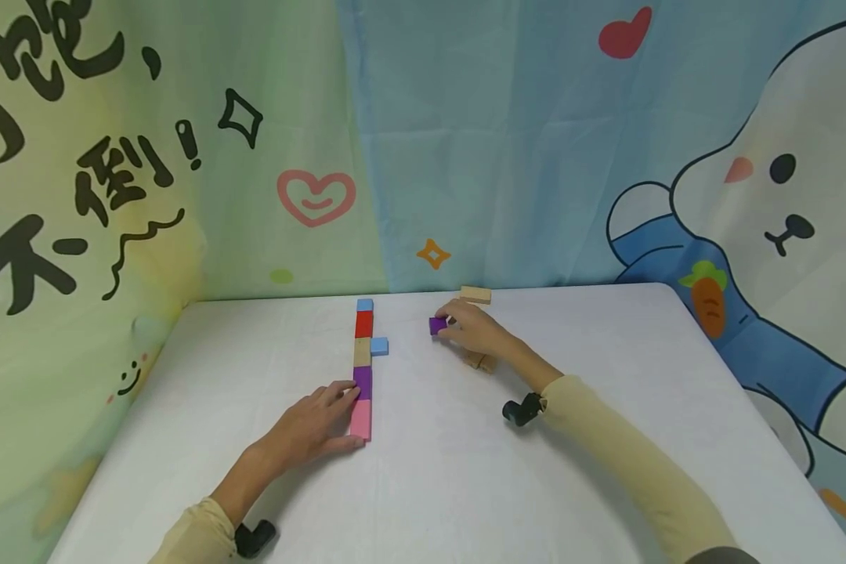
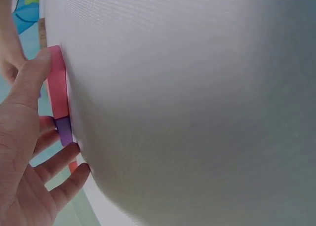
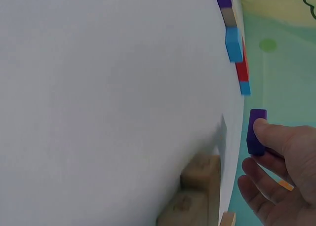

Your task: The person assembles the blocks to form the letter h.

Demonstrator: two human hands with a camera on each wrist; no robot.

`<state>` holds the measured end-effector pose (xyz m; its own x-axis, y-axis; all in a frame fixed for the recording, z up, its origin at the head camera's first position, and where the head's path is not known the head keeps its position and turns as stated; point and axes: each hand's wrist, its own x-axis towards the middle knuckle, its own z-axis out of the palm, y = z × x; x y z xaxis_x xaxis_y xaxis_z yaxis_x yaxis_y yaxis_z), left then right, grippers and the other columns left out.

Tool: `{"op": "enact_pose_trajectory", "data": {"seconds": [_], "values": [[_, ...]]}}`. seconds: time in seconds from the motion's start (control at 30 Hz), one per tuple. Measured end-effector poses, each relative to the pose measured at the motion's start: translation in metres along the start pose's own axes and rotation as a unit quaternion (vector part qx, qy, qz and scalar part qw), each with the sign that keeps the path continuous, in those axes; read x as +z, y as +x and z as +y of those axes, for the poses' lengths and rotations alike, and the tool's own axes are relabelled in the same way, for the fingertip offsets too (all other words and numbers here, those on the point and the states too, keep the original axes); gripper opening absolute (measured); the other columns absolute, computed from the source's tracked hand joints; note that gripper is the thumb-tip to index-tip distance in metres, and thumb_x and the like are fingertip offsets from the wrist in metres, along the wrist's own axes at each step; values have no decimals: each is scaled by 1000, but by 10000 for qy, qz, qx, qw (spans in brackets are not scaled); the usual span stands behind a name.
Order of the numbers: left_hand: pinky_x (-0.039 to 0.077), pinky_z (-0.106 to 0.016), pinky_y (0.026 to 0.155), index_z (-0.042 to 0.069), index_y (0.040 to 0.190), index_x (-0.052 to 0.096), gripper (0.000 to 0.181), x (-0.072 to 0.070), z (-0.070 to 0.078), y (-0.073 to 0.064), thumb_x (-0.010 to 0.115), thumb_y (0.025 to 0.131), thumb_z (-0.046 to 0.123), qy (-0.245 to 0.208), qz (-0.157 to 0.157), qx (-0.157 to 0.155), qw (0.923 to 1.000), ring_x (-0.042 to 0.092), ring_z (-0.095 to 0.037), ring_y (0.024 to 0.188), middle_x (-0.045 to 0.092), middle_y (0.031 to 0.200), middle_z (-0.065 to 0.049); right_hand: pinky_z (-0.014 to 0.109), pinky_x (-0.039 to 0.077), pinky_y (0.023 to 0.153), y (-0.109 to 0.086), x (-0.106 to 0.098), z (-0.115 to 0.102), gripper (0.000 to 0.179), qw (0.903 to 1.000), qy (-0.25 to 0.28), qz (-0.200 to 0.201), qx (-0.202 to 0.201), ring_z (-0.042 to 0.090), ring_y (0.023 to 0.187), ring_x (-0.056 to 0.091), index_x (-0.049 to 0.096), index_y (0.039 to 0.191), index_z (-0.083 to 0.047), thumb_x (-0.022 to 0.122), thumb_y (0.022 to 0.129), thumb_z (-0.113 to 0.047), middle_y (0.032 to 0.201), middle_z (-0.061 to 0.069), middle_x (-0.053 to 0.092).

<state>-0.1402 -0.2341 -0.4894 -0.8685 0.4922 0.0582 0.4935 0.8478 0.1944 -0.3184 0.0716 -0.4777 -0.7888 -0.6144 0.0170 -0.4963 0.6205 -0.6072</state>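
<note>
Pinched a purple block (image 1: 435, 327) in the right hand (image 1: 475, 328) — rested left hand (image 1: 313, 423), loosely spread, against pink block (image 1: 362, 421).

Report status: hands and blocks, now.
Right hand holding purple block aloft. Left hand touching pink block, near end of row. Light-blue block juts right; may obstruct.

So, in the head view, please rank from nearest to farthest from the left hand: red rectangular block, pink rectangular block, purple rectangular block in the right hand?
1. Pink rectangular block: touched by the left hand.
2. Red rectangular block: farther ahead, slightly right.
3. Purple rectangular block: farther right, in the right hand.
</note>
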Motion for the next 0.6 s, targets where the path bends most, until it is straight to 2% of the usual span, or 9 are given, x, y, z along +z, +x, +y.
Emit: {"op": "enact_pose_trajectory", "data": {"seconds": [0.33, 0.6], "values": [[54, -45, 94, 7, 143, 48, 79, 0, -1, 0, 67, 84, 56, -2, 95, 94, 9999, 58, -27, 119, 50, 140, -10, 34, 51, 98, 28, 32, -25, 33, 9984, -390, -337, -221, 21, 110, 60, 61, 122, -4, 63, 94, -19, 119, 9, 63], [54, -45, 94, 7, 143, 47, 78, -2, 0, 0, 67, 84, 55, -20, 12, 58, 10000, 58, -27, 120, 50, 140, -9, 33, 51, 97, 37, 44, -36, 31, 9968, -608, -486, -163, 18, 104, 58, 64, 119, -5, 67, 92, -20, 115, 8, 64]]}}
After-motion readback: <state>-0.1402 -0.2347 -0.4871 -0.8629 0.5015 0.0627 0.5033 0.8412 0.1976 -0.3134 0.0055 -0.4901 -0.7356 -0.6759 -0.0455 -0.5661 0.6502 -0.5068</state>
